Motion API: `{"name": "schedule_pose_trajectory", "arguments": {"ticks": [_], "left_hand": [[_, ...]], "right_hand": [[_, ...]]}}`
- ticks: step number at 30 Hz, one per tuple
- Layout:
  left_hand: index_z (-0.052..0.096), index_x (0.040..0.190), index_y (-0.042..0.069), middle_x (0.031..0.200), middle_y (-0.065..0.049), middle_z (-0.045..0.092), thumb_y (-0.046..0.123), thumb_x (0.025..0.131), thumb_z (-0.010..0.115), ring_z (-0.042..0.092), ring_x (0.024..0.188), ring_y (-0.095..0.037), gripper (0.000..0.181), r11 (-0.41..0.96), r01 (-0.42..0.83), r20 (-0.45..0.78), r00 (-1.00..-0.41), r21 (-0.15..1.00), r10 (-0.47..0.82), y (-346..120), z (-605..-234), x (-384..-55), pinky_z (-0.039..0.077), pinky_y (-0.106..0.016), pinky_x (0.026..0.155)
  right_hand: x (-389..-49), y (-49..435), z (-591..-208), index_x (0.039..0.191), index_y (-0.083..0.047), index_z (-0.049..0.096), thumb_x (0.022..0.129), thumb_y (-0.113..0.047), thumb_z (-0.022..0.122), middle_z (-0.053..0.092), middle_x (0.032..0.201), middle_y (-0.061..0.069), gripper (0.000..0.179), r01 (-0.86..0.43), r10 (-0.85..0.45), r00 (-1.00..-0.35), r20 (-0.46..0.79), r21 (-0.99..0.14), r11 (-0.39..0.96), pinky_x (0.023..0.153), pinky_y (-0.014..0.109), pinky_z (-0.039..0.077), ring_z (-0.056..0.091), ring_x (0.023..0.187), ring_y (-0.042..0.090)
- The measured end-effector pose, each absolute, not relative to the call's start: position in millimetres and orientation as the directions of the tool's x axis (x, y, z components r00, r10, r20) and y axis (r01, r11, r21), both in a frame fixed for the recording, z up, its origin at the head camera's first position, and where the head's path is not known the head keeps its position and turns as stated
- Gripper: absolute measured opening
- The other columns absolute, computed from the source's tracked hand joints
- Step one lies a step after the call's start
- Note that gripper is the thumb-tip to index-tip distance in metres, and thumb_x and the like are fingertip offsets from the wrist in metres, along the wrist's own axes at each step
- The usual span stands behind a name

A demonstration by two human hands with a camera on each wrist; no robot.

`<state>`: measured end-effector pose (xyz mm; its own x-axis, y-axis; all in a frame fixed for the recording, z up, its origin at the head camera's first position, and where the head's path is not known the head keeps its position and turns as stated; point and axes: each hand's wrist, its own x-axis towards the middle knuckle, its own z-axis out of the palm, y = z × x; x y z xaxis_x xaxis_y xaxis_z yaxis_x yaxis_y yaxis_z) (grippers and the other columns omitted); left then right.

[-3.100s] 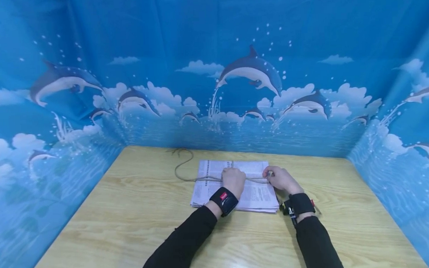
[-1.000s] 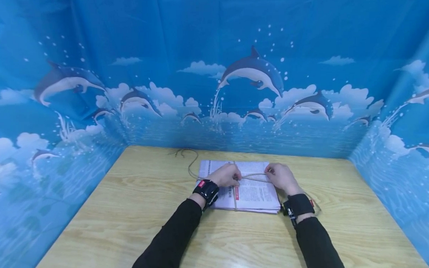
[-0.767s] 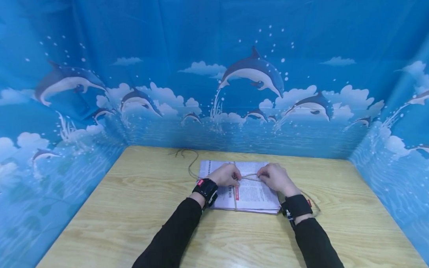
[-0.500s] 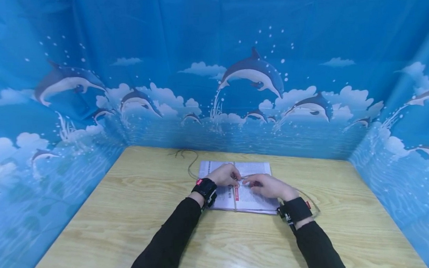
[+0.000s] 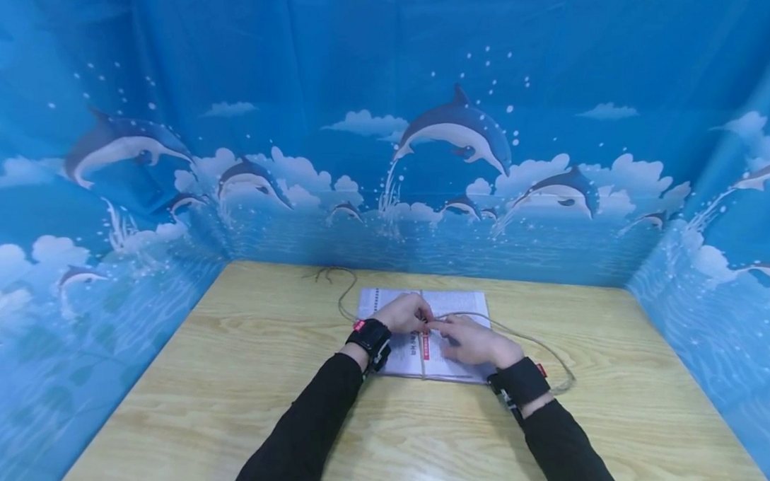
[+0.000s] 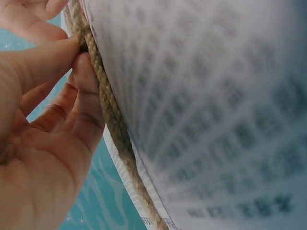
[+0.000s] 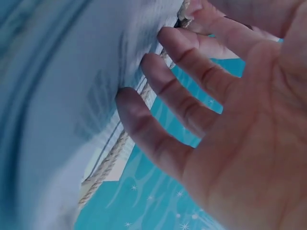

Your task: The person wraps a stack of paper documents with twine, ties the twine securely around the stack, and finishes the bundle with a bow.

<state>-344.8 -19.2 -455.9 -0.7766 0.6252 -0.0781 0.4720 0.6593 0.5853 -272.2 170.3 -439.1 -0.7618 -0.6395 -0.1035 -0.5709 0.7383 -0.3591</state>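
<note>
A stack of folded newspapers point(image 5: 453, 370) lies on the table, with a braided rope point(image 5: 536, 340) around it in both directions. My left hand point(image 5: 402, 314) is over the middle of the stack. In the left wrist view its thumb and forefinger pinch the rope point(image 6: 111, 112) where the strands cross. My right hand point(image 5: 474, 341) is just to the right, its index finger reaching to the left fingertips at the crossing. In the right wrist view the other fingers point(image 7: 165, 91) are spread and loosely bent, their tips at the paper beside the rope point(image 7: 109, 163).
One frayed rope end point(image 5: 325, 272) curls on the table behind the stack's left side. The other length loops out to the right past the right wristband point(image 5: 520, 382). A blue dolphin-print curtain point(image 5: 354, 72) surrounds the back and sides of the wooden table point(image 5: 248, 344).
My right hand has let go of the rope near the stack's right side and moved left to the crossing. The left hand has shifted from over the stack's middle to holding the crossing.
</note>
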Motion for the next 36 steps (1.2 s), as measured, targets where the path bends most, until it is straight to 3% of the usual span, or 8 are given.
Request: {"name": "schedule_pose_trajectory", "arguments": {"ticks": [7, 10, 14, 17, 20, 24, 27, 36], "left_hand": [[0.076, 0.09, 0.014, 0.087, 0.005, 0.067, 0.006, 0.085, 0.073, 0.057, 0.077, -0.007, 0.01, 0.679, 0.463, -0.089, -0.787, 0.57, 0.611, -17, -455, -342, 0.045, -0.02, 0.071], [0.076, 0.09, 0.014, 0.086, 0.004, 0.068, 0.005, 0.085, 0.073, 0.056, 0.076, -0.007, 0.011, 0.68, 0.461, -0.093, -0.786, 0.569, 0.611, -16, -455, -339, 0.045, -0.02, 0.07], [0.076, 0.091, 0.012, 0.086, 0.002, 0.068, 0.003, 0.084, 0.073, 0.055, 0.073, -0.008, 0.012, 0.68, 0.476, -0.093, -0.778, 0.558, 0.622, -16, -454, -337, 0.044, -0.019, 0.067], [0.075, 0.093, 0.011, 0.089, 0.001, 0.068, 0.003, 0.084, 0.073, 0.055, 0.074, -0.007, 0.012, 0.683, 0.48, -0.097, -0.776, 0.551, 0.624, -17, -454, -337, 0.045, -0.019, 0.068], [0.075, 0.095, 0.011, 0.094, 0.002, 0.068, 0.004, 0.085, 0.073, 0.055, 0.077, -0.007, 0.012, 0.685, 0.475, -0.101, -0.777, 0.552, 0.621, -17, -454, -338, 0.046, -0.019, 0.069], [0.075, 0.094, 0.011, 0.096, 0.0, 0.068, 0.004, 0.086, 0.073, 0.055, 0.079, -0.009, 0.011, 0.68, 0.476, -0.096, -0.776, 0.558, 0.623, -18, -453, -338, 0.046, -0.02, 0.071], [0.075, 0.094, 0.01, 0.095, -0.001, 0.068, 0.004, 0.086, 0.072, 0.055, 0.08, -0.009, 0.011, 0.678, 0.484, -0.092, -0.773, 0.553, 0.628, -18, -452, -338, 0.047, -0.021, 0.072], [0.075, 0.094, 0.012, 0.096, 0.002, 0.067, 0.006, 0.088, 0.071, 0.056, 0.082, -0.009, 0.009, 0.675, 0.484, -0.095, -0.77, 0.557, 0.631, -19, -453, -340, 0.046, -0.021, 0.073]], "right_hand": [[-270, 165, -440, 0.138, -0.015, 0.056, 0.095, -0.017, 0.063, 0.048, 0.138, 0.023, 0.044, -0.526, -0.593, -0.791, -0.149, -0.33, 0.784, 0.101, 0.057, 0.04, 0.044, 0.128, 0.046], [-267, 164, -441, 0.126, -0.018, 0.063, 0.095, -0.023, 0.062, 0.054, 0.131, 0.021, 0.031, -0.481, -0.546, -0.823, -0.155, -0.32, 0.816, 0.099, 0.056, 0.042, 0.047, 0.126, 0.045], [-264, 166, -442, 0.092, -0.02, 0.065, 0.096, -0.028, 0.062, 0.062, 0.092, 0.003, 0.009, -0.487, -0.538, -0.836, -0.11, -0.301, 0.82, 0.08, 0.038, 0.046, 0.058, 0.093, 0.024], [-263, 170, -441, 0.07, -0.018, 0.058, 0.097, -0.027, 0.06, 0.047, 0.066, -0.006, 0.028, -0.493, -0.537, -0.839, -0.085, -0.298, 0.818, 0.061, 0.028, 0.036, 0.046, 0.064, 0.012], [-263, 178, -440, 0.063, -0.016, 0.053, 0.093, -0.021, 0.064, 0.04, 0.059, -0.007, 0.033, -0.441, -0.485, -0.87, -0.089, -0.3, 0.846, 0.055, 0.025, 0.03, 0.037, 0.055, 0.01], [-266, 191, -439, 0.074, -0.015, 0.055, 0.082, -0.009, 0.068, 0.049, 0.068, -0.004, 0.016, -0.278, -0.33, -0.933, -0.141, -0.298, 0.913, 0.056, 0.028, 0.033, 0.045, 0.062, 0.014], [-271, 199, -439, 0.086, -0.014, 0.055, 0.077, -0.003, 0.066, 0.056, 0.077, 0.001, 0.018, -0.184, -0.234, -0.96, -0.154, -0.284, 0.941, 0.057, 0.032, 0.037, 0.051, 0.069, 0.019], [-284, 235, -448, 0.112, -0.003, 0.051, 0.082, 0.003, 0.059, 0.058, 0.085, 0.011, 0.032, -0.078, -0.145, -0.974, -0.176, -0.342, 0.936, 0.061, 0.036, 0.042, 0.052, 0.071, 0.024]]}}
